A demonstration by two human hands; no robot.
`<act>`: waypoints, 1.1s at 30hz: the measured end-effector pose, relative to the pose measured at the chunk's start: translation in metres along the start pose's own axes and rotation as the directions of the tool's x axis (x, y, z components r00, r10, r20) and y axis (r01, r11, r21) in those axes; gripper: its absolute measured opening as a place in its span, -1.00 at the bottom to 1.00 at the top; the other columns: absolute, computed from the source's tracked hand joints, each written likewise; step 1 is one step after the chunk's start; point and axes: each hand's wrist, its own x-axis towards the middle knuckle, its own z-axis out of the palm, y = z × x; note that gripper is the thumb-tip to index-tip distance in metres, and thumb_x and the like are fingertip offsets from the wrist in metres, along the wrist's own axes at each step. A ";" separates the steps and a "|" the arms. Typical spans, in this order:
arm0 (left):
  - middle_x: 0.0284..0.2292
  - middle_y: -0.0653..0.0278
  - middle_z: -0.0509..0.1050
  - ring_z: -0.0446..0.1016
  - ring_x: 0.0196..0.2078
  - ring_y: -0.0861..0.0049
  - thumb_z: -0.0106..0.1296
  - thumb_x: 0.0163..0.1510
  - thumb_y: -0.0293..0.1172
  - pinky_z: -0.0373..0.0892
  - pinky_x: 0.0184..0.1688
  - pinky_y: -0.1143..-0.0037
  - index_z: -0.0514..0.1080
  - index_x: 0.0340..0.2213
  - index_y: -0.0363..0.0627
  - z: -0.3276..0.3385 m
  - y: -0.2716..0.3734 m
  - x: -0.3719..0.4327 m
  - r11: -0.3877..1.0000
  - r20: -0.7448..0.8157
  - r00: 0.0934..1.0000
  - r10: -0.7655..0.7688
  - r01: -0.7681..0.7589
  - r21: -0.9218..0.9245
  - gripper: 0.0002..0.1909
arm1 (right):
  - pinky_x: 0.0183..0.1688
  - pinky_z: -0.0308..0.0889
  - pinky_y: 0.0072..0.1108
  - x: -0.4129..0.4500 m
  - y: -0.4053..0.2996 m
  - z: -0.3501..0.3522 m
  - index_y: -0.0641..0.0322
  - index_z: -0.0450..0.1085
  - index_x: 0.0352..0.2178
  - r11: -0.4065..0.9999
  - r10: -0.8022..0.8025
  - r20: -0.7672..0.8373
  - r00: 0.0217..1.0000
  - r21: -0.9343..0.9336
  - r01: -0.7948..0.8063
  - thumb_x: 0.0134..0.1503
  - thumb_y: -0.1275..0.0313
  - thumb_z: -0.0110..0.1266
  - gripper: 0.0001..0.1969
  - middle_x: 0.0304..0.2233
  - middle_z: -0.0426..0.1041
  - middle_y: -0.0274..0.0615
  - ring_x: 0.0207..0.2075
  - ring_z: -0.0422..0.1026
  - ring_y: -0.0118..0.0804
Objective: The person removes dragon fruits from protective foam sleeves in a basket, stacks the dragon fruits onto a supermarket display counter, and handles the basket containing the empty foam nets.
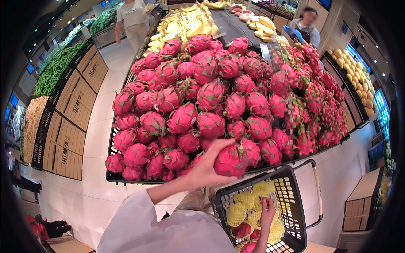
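My left hand is around a red dragon fruit at the front edge of a large heap of dragon fruits. The thumb and fingers press on its left side. Below and to the right is a black plastic basket with several yellow foam fruit nets and a few dragon fruits in it. My right hand is inside the basket over the nets, its fingers bent close together; whether it pinches a net I cannot tell.
Bananas lie behind the heap, and smaller dragon fruits fill its right side behind a clear divider. A stand of green beans is at left, yellow melons at right. One person stands back left, another back right.
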 end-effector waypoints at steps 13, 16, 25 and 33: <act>-0.02 0.17 0.17 0.12 0.02 0.20 0.10 -0.35 -0.52 0.11 0.04 0.31 0.08 0.00 -0.13 -0.205 -0.048 0.208 0.158 0.307 0.905 0.296 -0.363 0.918 -0.21 | -0.36 0.29 -0.58 0.026 -0.031 0.032 0.39 0.33 -0.38 0.995 -0.096 0.086 0.992 -0.002 0.097 0.06 0.43 -0.07 -0.81 -0.49 0.41 -0.10 -0.45 0.40 -0.31; 0.01 0.19 0.13 0.12 0.03 0.23 0.10 -0.33 -0.48 0.12 0.03 0.27 0.04 0.03 -0.13 -0.221 -0.075 0.245 0.296 0.161 0.980 0.113 -0.188 0.937 -0.19 | -0.37 0.29 -0.58 0.030 -0.038 0.038 0.40 0.32 -0.40 0.996 -0.089 0.071 0.994 0.003 0.089 0.06 0.43 -0.07 -0.82 -0.51 0.41 -0.10 -0.46 0.40 -0.31; -0.01 0.47 0.06 -0.06 0.16 0.41 0.02 -0.23 -0.36 -0.07 0.17 0.10 0.09 -0.10 0.17 -0.277 -0.103 0.305 -0.612 0.962 0.273 -0.022 -0.764 0.203 -0.41 | -0.37 0.30 -0.60 0.030 -0.050 0.043 0.43 0.33 -0.41 1.000 -0.011 -0.012 1.000 -0.007 0.011 0.06 0.46 -0.07 -0.82 -0.54 0.41 -0.08 -0.49 0.42 -0.32; -0.10 0.53 0.13 -0.04 0.15 0.42 -0.16 -0.10 -0.31 -0.07 0.19 0.34 0.18 -0.27 0.23 -0.271 -0.133 0.322 -0.525 0.964 0.034 -0.263 -0.844 -0.113 -0.73 | -0.39 0.30 -0.62 0.030 -0.049 0.045 0.44 0.32 -0.40 0.999 0.016 -0.063 0.998 -0.028 -0.018 0.06 0.45 -0.07 -0.82 -0.55 0.42 -0.09 -0.49 0.43 -0.34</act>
